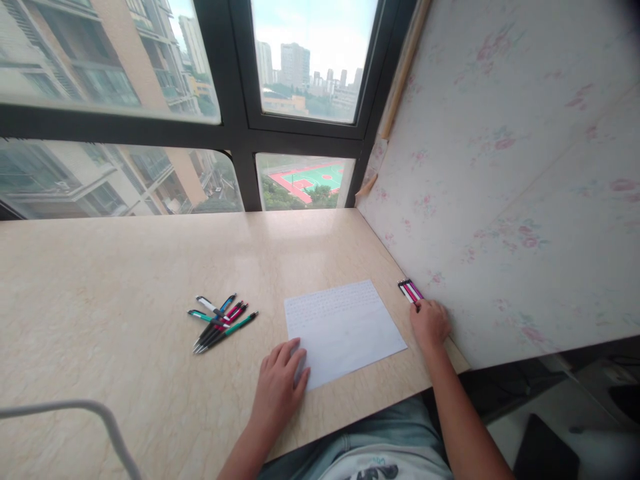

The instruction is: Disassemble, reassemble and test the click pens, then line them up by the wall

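Observation:
My left hand [281, 377] lies over the lower left edge of a white sheet of paper [350, 340], fingers stretched and apart. Faint lines of handwriting cover the upper part of the sheet. By the wall on the right, my right hand [431, 323] has its fingers curled around the near end of a row of pens [411, 290], white, pink and purple with dark tips. The hand hides their lower ends. Left of the paper is a loose, crossing pile of click pens [223, 323] in green, white, blue and red, several with black grips.
The marbled tabletop [125, 280] runs back to a dark-framed window [240, 133]. A flowered wall [500, 200] closes off the right side. At the lower left, a grey curved tube [100, 410] crosses above the table. The table's front edge lies close to my lap.

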The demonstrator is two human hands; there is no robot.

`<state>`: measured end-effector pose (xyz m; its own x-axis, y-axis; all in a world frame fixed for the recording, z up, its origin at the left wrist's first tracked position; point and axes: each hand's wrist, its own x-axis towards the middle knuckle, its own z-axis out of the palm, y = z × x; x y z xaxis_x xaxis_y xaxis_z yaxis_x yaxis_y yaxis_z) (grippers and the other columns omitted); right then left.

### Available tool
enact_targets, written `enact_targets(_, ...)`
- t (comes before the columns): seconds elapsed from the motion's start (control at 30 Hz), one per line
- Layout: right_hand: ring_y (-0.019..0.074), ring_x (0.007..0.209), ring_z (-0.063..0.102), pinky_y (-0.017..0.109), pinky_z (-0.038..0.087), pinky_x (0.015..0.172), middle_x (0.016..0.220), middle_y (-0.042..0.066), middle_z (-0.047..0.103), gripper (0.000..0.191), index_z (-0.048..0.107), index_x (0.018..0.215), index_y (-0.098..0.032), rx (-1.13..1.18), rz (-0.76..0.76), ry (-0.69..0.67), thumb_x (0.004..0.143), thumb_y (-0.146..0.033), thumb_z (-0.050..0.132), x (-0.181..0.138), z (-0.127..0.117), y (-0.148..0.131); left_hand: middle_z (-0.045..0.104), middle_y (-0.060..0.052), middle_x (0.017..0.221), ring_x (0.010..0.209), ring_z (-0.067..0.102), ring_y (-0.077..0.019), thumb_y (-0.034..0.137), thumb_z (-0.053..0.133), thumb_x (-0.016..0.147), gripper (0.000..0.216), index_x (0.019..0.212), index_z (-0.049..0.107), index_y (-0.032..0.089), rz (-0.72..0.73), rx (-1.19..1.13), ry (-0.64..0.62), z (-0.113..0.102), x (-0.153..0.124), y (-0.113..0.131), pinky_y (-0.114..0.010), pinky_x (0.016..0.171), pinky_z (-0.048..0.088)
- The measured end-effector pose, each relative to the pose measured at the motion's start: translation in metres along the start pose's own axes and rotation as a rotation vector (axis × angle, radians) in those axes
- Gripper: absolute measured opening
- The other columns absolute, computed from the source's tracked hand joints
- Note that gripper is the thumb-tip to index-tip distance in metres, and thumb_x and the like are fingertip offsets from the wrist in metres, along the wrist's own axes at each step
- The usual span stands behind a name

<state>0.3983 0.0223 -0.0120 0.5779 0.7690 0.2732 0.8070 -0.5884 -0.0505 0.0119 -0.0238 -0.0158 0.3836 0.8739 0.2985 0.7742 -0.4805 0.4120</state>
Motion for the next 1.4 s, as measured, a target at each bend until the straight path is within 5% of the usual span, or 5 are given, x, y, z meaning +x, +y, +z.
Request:
enact_targets(0.33,0.0263,0.097,0.05,0.032,0.034,0.069,0.096,0.014,0.062,0.026,0.069,0.096,-0.016,0.028,0.011,0.013,0.089,-0.031,0.049,-0.001,-0.003,-0.001,0.059,-0.01,0.126,0.114,0.052,-0.0292,0.025,0.054,0.086,0.024,0.109,0.061,0.024,-0.005,-0.008,0.004,-0.001,0.0,0.0,-0.047,0.091,0.043)
enact_targets(0.63,0.0204,0.075,0.054,0.029,0.03,0.061,0.086,0.008,0.067,0.021,0.069,0.085,-0.018,0.286,-0.158,0.142,0.083,-0.029,0.051,-0.021,0.008,-0.005,0.06,-0.01,0.124,0.113,0.054,-0.0285,0.021,0.057,0.083,0.025,0.107,0.062,0.024,-0.075,-0.161,0.026,-0.008,-0.001,0.008,-0.047,0.093,0.044)
enact_targets(0.8,0.0185,0.066,0.053,0.028,0.035,0.063,0.082,0.008,0.067,0.027,0.068,0.081,-0.015,0.483,-0.261,0.167,0.083,-0.033,0.047,-0.041,0.014,-0.018,0.063,-0.009,0.116,0.107,0.059,-0.0228,0.023,0.05,0.088,0.023,0.109,0.06,0.023,-0.196,-0.249,0.153,-0.019,0.001,-0.024,-0.038,0.089,0.049)
enact_targets(1.0,0.017,0.06,0.051,0.028,0.037,0.062,0.071,0.006,0.062,0.029,0.067,0.079,-0.013,0.574,-0.248,0.197,0.083,-0.035,0.049,-0.05,0.017,-0.022,0.066,-0.01,0.104,0.097,0.06,-0.0255,0.024,0.051,0.088,0.021,0.104,0.062,0.018,-0.378,0.09,0.357,-0.066,-0.001,-0.081,-0.038,0.086,0.048)
enact_targets(1.4,0.0173,0.058,0.052,0.028,0.04,0.06,0.068,0.006,0.063,0.03,0.069,0.077,-0.013,0.654,-0.166,0.18,0.081,-0.038,0.052,-0.045,0.019,-0.016,0.065,-0.011,0.1,0.093,0.058,-0.0273,0.024,0.049,0.087,0.024,0.104,0.065,0.017,-0.346,0.306,0.182,-0.073,-0.001,-0.093,-0.039,0.083,0.046)
